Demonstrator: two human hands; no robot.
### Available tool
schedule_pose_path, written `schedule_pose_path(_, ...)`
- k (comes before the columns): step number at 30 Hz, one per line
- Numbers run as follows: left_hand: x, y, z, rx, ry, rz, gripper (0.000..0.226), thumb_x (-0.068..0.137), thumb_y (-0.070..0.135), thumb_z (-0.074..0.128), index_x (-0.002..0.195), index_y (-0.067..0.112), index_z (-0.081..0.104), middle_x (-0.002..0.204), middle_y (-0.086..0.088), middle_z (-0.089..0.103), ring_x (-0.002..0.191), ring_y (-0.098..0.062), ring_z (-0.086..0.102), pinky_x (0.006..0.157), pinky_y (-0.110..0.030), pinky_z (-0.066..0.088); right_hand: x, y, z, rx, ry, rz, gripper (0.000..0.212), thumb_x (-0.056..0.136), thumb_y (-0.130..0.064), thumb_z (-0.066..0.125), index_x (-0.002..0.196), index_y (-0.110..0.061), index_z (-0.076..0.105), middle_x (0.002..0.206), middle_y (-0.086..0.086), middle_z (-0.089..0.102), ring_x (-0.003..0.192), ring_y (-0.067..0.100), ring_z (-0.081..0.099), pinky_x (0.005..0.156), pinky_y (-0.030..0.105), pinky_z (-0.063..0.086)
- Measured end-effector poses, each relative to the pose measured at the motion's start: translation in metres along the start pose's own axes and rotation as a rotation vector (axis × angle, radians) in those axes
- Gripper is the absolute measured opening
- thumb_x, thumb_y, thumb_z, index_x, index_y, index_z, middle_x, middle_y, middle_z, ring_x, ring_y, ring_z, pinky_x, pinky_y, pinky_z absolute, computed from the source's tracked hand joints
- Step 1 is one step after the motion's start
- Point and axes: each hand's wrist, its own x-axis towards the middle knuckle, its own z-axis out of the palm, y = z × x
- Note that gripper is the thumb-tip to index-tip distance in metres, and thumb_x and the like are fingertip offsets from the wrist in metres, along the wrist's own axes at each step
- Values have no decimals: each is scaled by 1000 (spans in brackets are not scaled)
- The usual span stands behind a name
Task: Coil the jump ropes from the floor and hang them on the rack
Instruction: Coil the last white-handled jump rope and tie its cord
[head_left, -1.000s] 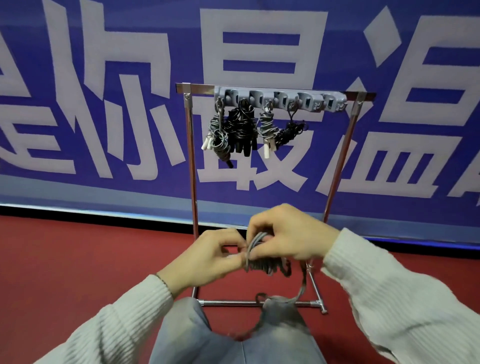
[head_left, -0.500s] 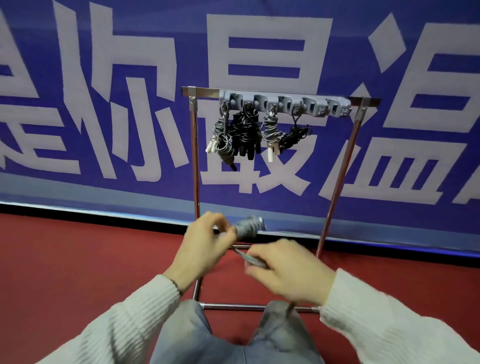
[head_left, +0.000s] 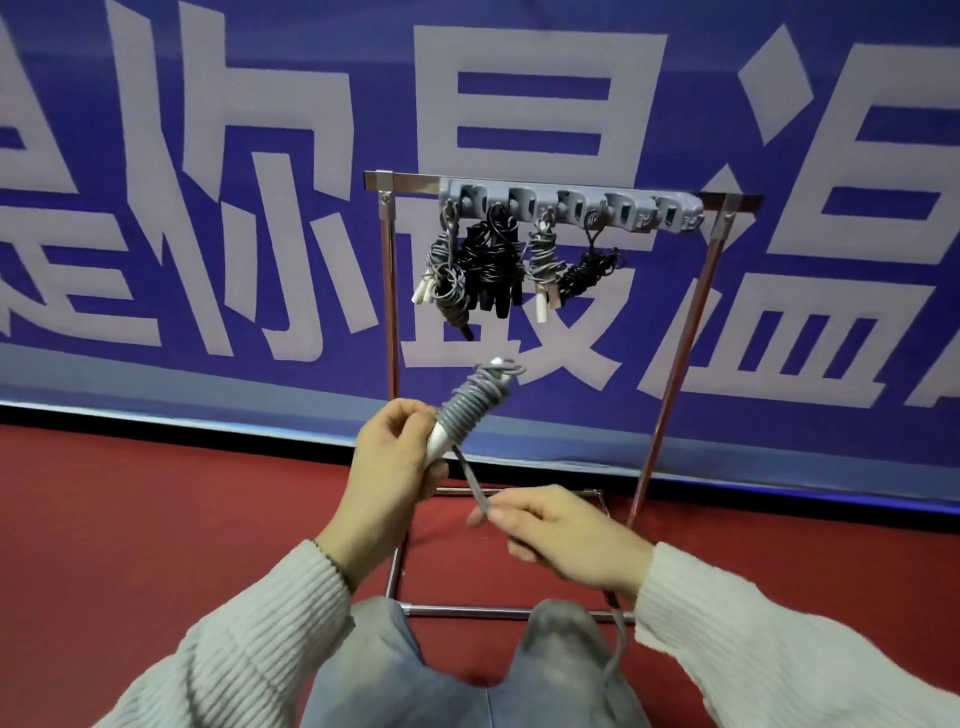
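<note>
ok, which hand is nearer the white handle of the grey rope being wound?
Left. The left hand grips the white handle directly, with the coil just above its fingers. The right hand sits lower and to the right, pinching the loose grey cord.

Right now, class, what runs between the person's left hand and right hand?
In the head view, a taut stretch of grey cord runs from the wrapped bundle in the left hand to the right hand.
</note>
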Motion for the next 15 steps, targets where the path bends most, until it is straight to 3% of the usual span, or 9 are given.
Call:
schedule_pose_path(2,12,-15,-13,447,59,177,20,99,16,56,79,14,54,65,2,59,52,-15,46,49,-27,38,-7,-7,3,-250,5,-28,25,107,-36,47,103,-34,72,64,-6,59,56,4,52,63,27,46)
schedule_pose_path(3,13,-22,-18,682,2,281,19,97,19,59,78,17,56,66,6,60,55,-11,49,55,-29,41,-9,-13,0,-376,18,-35,25,105,-39,49,103,-31,73,69,-4,63,60,5,55,68,30,47)
schedule_pose_path(6,-3,-33,-17,1035,-393,482,12,93,30,58,82,25,56,70,15,57,61,1,50,62,-26,38,-5,-37,-20,-546,47,-113,26,96,-45,62,92,-23,74,72,0,67,63,12,56,67,36,45)
schedule_pose_path(9,-23,-27,-10,821,-660,484,11,100,21,52,95,14,60,68,15,51,56,-1,45,58,-20,36,6,-39,-45,-172,51,-140,20,87,-33,80,82,-20,65,59,1,54,55,22,43,57,35,39)
schedule_pose_path(12,-32,-11,-5,334,-526,343,6,99,14,48,101,12,52,77,9,56,63,-17,44,57,-32,40,12,-26,-53,91,74,-81,20,93,-25,74,81,-16,61,62,7,47,54,21,37,53,29,32)
schedule_pose_path(15,-33,4,2,-43,-397,119,10,92,16,53,96,14,44,80,-5,57,50,-19,42,45,-23,36,7,-7,-37,221,20,-85,27,101,-31,56,76,-22,63,62,-2,52,49,12,41,46,27,30)
